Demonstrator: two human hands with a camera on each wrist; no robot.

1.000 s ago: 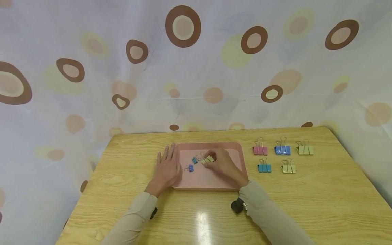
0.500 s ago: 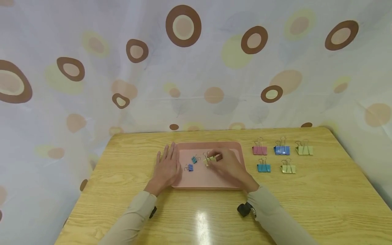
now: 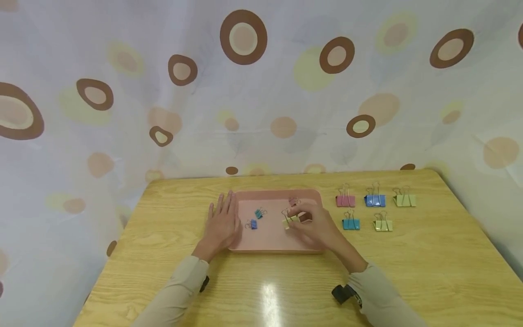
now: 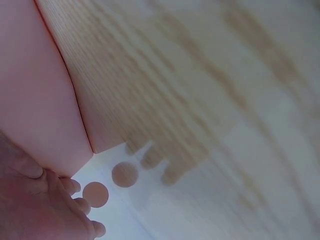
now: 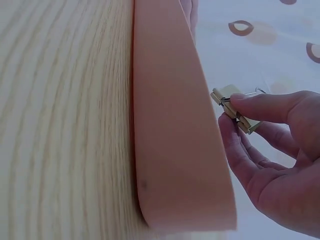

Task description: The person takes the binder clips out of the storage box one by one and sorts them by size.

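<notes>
My right hand [image 3: 312,225] pinches a pale yellow binder clip [image 3: 291,221] between thumb and fingers over the right half of a pink tray [image 3: 269,250]. The right wrist view shows the same yellow clip [image 5: 235,110] held above the tray's side wall [image 5: 180,140]. My left hand [image 3: 222,227] lies with straight fingers along the tray's left edge. Inside the tray are a small teal binder clip [image 3: 259,213], a small blue one [image 3: 254,224] and a small pink clip [image 3: 292,201] near the back right, beside my right fingers.
On the table [image 3: 429,263] right of the tray, larger binder clips stand in two rows. Pink [image 3: 345,201], blue [image 3: 375,200] and pale green [image 3: 404,200] are behind; teal [image 3: 351,224] and yellow [image 3: 382,225] are in front. A patterned curtain [image 3: 261,100] hangs behind.
My right hand has moved right and slightly toward me, carrying the yellow binder clip from mid-tray. The small pink clip has come into view behind it. My left hand has stayed put.
</notes>
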